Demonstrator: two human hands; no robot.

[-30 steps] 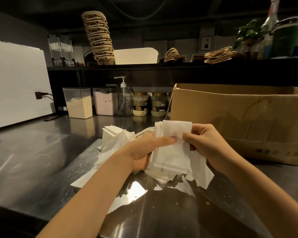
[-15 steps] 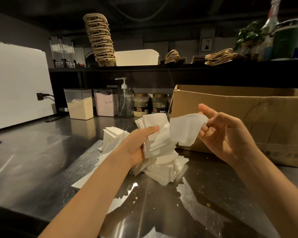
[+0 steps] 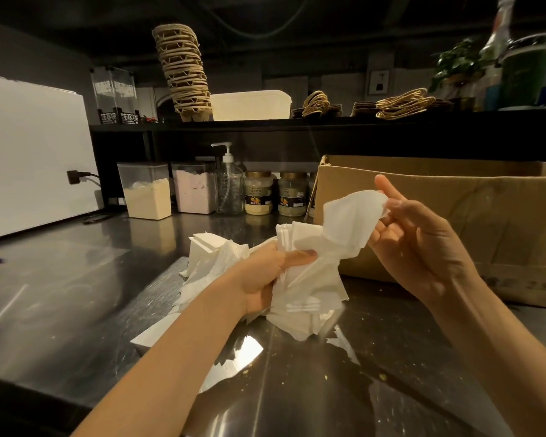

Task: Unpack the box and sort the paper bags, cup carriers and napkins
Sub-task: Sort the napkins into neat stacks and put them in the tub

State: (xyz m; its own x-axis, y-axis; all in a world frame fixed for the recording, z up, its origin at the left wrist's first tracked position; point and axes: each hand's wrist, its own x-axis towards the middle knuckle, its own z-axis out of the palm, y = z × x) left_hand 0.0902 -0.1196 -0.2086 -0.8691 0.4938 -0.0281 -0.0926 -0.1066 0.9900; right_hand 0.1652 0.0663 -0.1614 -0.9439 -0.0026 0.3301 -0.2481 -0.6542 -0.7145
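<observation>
1. right now the left hand [image 3: 265, 275] has its thumb and fingers curled tight round a ragged napkin bundle [image 3: 306, 288], just above the steel counter [image 3: 76, 294] near the middle of the view. the right hand [image 3: 423, 247], at three o'clock of it, pinches a single napkin [image 3: 344, 222] between thumb and middle fingers, with the index finger sticking out straight.
2. the single napkin's lower corner looks trapped under the left thumb. a hard pull would likely tear the thin paper or drag extra sheets out of the bundle.
3. the bundle is fanned and uneven, with sheets hanging below the palm. a slackened grip would probably spill them onto the counter, which is flecked with crumbs [image 3: 383, 376] at five o'clock, and they would pick up dirt.
4. a loose heap of napkins [image 3: 212, 257] lies just beside the left hand at nine o'clock. a careless sweep of the forearm could scatter it toward the near edge.
5. the cardboard box [image 3: 454, 216] stands open at two o'clock, just behind the right hand. a wide swing could knock its wall. i cannot tell what remains inside.
6. the cup carriers [image 3: 185, 70] at eleven o'clock and paper bags [image 3: 404, 104] at one o'clock sit on the upper shelf, so the napkins seem to be the unfinished part. the carrier tower leans, and a bump to the shelf might topple it.
</observation>
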